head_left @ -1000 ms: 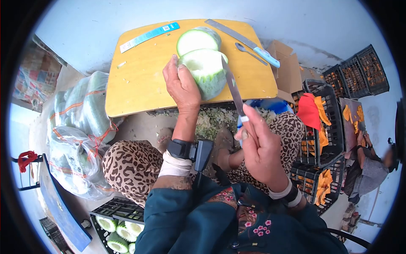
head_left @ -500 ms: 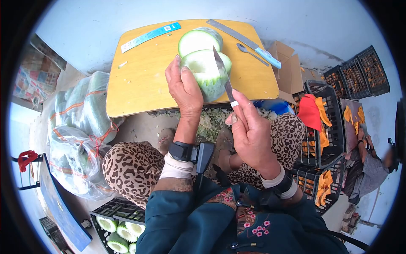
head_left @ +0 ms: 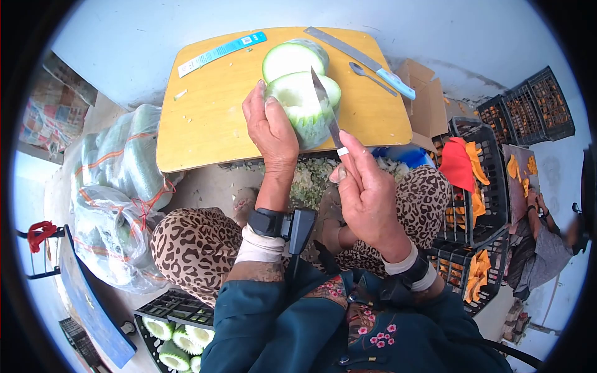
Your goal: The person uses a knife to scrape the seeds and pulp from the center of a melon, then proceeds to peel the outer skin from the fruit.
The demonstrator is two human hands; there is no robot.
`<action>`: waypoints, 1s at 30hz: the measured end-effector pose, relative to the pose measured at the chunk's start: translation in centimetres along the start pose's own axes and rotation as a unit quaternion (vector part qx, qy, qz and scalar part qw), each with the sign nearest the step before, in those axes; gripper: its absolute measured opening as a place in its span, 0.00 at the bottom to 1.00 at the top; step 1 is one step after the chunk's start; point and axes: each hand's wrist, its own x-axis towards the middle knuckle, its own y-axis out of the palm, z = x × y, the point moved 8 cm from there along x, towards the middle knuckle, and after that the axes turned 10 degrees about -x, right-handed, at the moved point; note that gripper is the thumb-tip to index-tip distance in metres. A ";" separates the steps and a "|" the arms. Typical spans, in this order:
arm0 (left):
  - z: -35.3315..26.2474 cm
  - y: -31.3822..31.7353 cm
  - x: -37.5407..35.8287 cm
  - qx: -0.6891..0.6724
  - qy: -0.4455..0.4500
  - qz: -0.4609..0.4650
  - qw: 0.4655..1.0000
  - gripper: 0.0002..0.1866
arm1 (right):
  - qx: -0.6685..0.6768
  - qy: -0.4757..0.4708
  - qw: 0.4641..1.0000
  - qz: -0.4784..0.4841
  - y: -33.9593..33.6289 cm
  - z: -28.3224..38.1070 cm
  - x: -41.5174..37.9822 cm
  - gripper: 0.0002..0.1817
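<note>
A hollowed pale green melon piece (head_left: 311, 127) with a notched, zigzag rim section rests at the front edge of the yellow table (head_left: 217, 118). My left hand (head_left: 272, 127) holds its left side, thumb near the rim. In my right hand (head_left: 368, 193) is the handle of a knife (head_left: 328, 105), whose blade points up and lies against the right side of the melon. Just behind stands another melon piece (head_left: 292, 60) with a flat, white cut face.
On the table lie a blue-and-white strip (head_left: 222, 53), a long blue-handled blade (head_left: 348, 50) and a spoon (head_left: 372, 79). Bagged melons (head_left: 118, 168) are at left. Cut melon rings (head_left: 174, 354) fill a crate below. Crates with orange pieces (head_left: 476, 193) and another person (head_left: 544, 255) are at right.
The knife and my right hand have shifted slightly to the left and up along the melon. My left hand has hardly moved.
</note>
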 end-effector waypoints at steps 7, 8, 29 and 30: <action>0.1 0.0 0.0 -0.010 -0.004 -0.002 1.000 0.23 | 0.004 -0.006 1.000 -0.001 0.2 0.1 0.4 0.27; 0.1 0.0 0.0 -0.011 -0.004 -0.002 1.000 0.23 | -0.002 -0.010 1.000 -0.003 0.2 0.1 0.5 0.27; -0.2 0.2 -0.3 -0.006 0.016 0.013 1.000 0.22 | 0.018 0.039 0.999 -0.012 0.4 -0.3 -0.3 0.26; -0.3 0.3 -0.4 -0.002 0.020 0.012 1.000 0.22 | 0.013 0.034 0.999 -0.017 0.3 -0.3 -0.4 0.26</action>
